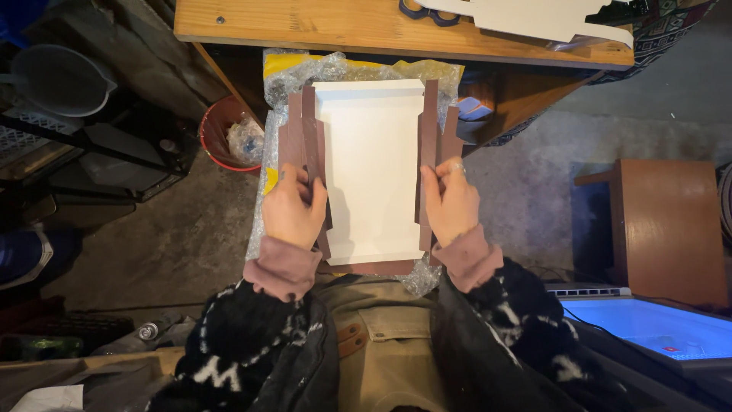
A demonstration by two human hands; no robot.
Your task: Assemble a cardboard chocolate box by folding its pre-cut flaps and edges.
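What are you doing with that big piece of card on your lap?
A person is sitting down with a flat cardboard cut-out, white in the middle and brown on its side flaps, resting on bubble wrap over their lap. The left hand presses on the left brown flap and the right hand on the right brown flap, as if folding them up. A wooden table stands just ahead, and a red bucket sits on the floor.
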